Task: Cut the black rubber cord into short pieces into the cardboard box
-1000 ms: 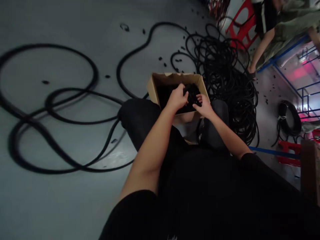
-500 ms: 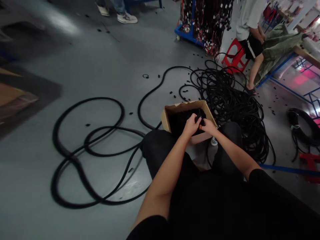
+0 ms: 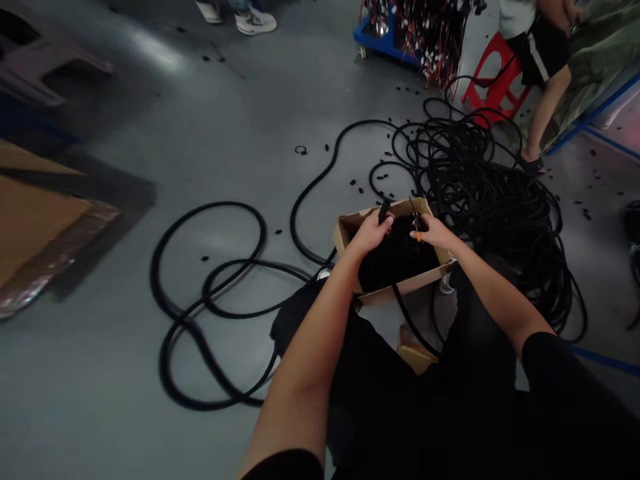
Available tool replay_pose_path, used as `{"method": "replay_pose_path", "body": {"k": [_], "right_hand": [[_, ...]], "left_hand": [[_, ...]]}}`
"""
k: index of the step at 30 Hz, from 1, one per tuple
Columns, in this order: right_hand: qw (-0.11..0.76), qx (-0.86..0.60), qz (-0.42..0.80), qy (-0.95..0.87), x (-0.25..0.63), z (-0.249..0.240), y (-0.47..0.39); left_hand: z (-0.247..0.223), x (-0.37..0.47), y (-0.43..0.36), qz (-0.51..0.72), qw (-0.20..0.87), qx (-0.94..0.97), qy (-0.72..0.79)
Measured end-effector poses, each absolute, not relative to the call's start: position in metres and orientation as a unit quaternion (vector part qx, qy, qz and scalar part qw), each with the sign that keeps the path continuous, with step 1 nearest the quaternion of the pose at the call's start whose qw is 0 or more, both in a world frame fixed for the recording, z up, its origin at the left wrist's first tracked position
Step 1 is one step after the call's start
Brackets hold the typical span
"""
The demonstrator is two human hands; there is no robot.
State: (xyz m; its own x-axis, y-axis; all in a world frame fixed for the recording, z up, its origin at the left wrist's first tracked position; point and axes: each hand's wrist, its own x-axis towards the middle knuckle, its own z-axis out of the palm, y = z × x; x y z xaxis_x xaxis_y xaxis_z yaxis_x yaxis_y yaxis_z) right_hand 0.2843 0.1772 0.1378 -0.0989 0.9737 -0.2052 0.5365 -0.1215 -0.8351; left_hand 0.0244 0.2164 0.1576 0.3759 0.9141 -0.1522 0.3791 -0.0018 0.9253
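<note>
The left hand pinches a short black piece between thumb and fingers, its end standing up past the hand, over the left part of the cardboard box and close to the box's far edge. The right hand has its fingers closed around an orange-handled tool, whose slim end points toward the box's far right corner; this hand's wrist crosses the right edge. The hands are apart from each other, with the short black piece and the tool not touching.

Below them, a dark mass of black pieces fills the box, too dim to tell one from another. A black line, cable or tubing, runs from the near edge down between the person's legs, beside a smaller carton.

Outside the right edge, a tangled heap of black coils lies on the floor; wide black loops lie beyond the left edge. Beyond the far right corner, a co-worker sits on a red plastic stool, near a blue trolley with hanging wire bundles.
</note>
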Motion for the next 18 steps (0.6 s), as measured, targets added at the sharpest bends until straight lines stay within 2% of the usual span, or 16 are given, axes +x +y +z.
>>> {"method": "replay_pose_path", "body": {"k": [2, 5, 9, 13, 15, 18], "right_hand": [[0.229, -0.623, 0.459, -0.59, 0.284, 0.14, 0.179], [0.193, -0.616, 0.486, -0.589, 0.286, 0.147, 0.182], [0.148, -0.61, 0.476, -0.616, 0.287, 0.16, 0.188], [0.086, -0.607, 0.485, -0.623, 0.282, 0.166, 0.187], [0.066, -0.591, 0.508, -0.623, 0.279, 0.167, 0.184], [0.084, -0.56, 0.537, -0.625, 0.275, 0.164, 0.18]], "left_hand": [[0.144, 0.019, 0.22, 0.211, 0.51, 0.663, 0.506], [0.125, 0.009, 0.226, 0.154, 0.449, 0.714, 0.514], [0.111, 0.001, 0.239, 0.184, 0.414, 0.72, 0.526], [0.116, -0.002, 0.24, 0.259, 0.433, 0.716, 0.483], [0.125, -0.002, 0.235, 0.25, 0.432, 0.719, 0.484], [0.139, -0.002, 0.224, 0.204, 0.43, 0.722, 0.503]]}}
